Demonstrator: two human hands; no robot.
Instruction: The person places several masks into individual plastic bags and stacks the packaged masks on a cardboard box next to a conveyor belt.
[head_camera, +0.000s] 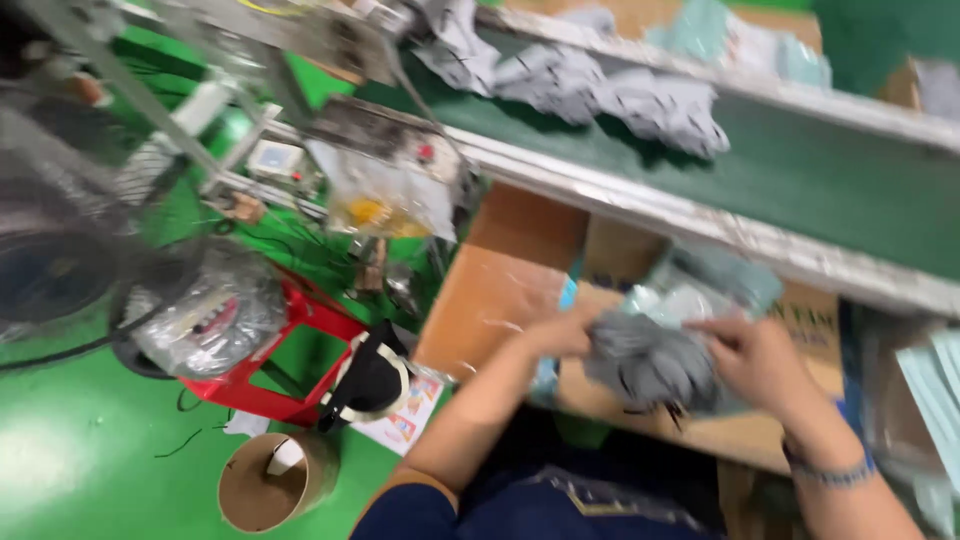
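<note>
An open cardboard box (500, 290) is sitting below the edge of the green conveyor belt (820, 180), and pale plastic-wrapped bundles (700, 285) are lying in it; the blur is hiding what they contain. On the green floor a short cardboard tube (270, 485) is standing upright with a scrap of white inside, just beside a red stool (290, 345) that is carrying a clear plastic bag (205, 315) of small parts. Up on the belt, several grey gloves (610, 90) are lying in a loose row. Over the box, both hands are gripping a bunch of grey gloves (650, 365) between them: the left hand (560, 335) is closing its curled fingers on the bunch's left side, and the right hand (755, 360), a beaded bracelet (830, 470) circling its wrist, is pressing in from the right with fingers bent around the fabric. The bunch is hanging just above the box's near cardboard flap (700, 435).
</note>
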